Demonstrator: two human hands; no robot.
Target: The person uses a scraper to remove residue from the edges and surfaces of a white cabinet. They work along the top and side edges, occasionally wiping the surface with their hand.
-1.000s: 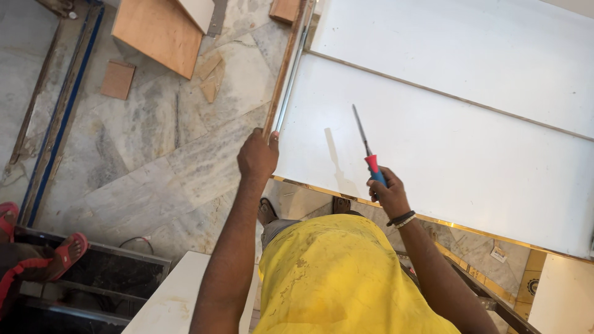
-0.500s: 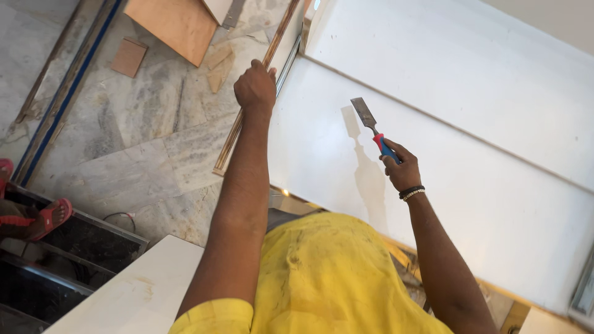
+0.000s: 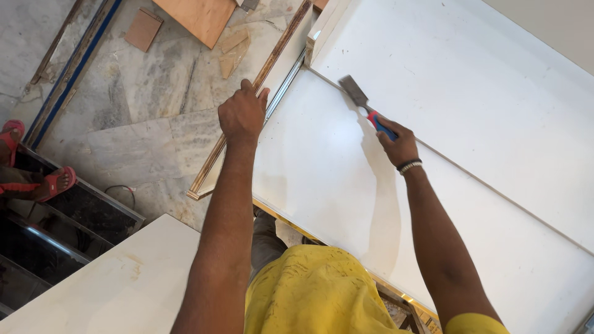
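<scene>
My left hand (image 3: 242,114) grips the left edge of a large white panel (image 3: 334,167), where a long thin wooden strip (image 3: 250,93) runs along that edge. My right hand (image 3: 399,143) holds a chisel (image 3: 366,106) by its red and blue handle. The flat metal blade points up and left and lies on the seam between this panel and a second white panel (image 3: 458,80) above it. A dark band sits on my right wrist. My yellow shirt fills the bottom of the view.
A marble floor (image 3: 130,136) lies far below at the left, with plywood pieces (image 3: 198,15) and small offcuts on it. Another person's feet in red sandals (image 3: 37,179) stand at the left edge by dark steps. A cream slab (image 3: 117,284) is at bottom left.
Both arms have stretched further up. The left hand slid up along the panel's edge, and the chisel moved up and left until its blade reached the seam between the panels.
</scene>
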